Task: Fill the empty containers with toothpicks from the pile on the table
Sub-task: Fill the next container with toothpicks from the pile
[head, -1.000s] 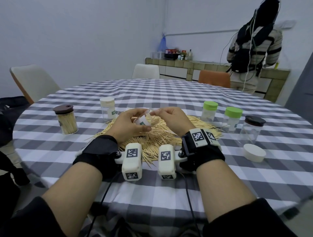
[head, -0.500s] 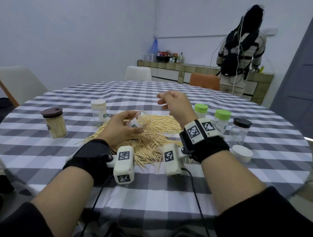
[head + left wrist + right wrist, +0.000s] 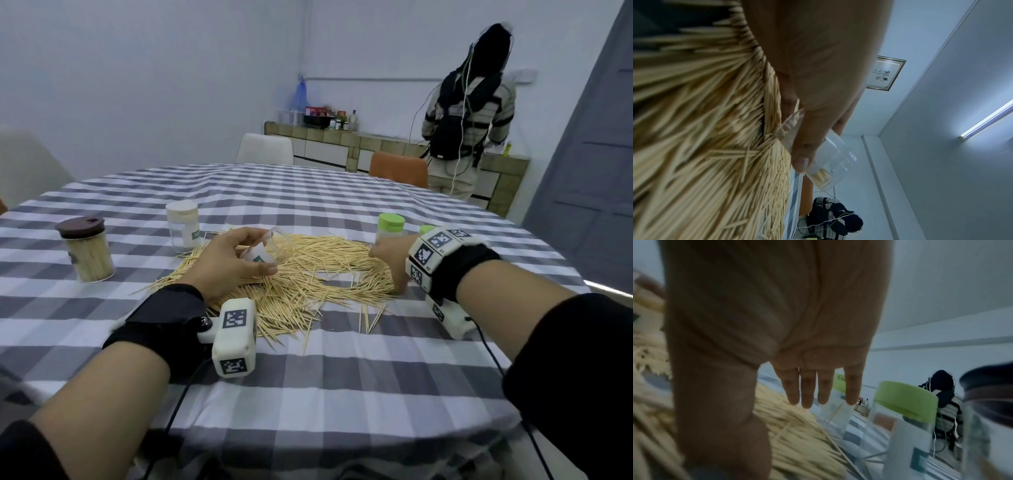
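1. I judge the toothpicks (image 3: 308,270) light, stiff and prone to scatter; I would take them in small aligned bunches, pinched mid-length.
2. The clear container (image 3: 270,251) looks light and slick. My left hand (image 3: 226,260) grips it round the wall, tilted, mouth to the right, over the pile's left side, a few picks inside.
3. My right hand (image 3: 394,263) is at the pile's right edge, fingers (image 3: 807,389) straight and together, holding nothing.
4. Half a second ago that hand was raised above the pile; now it is down beside the green-lidded jar (image 3: 390,228).
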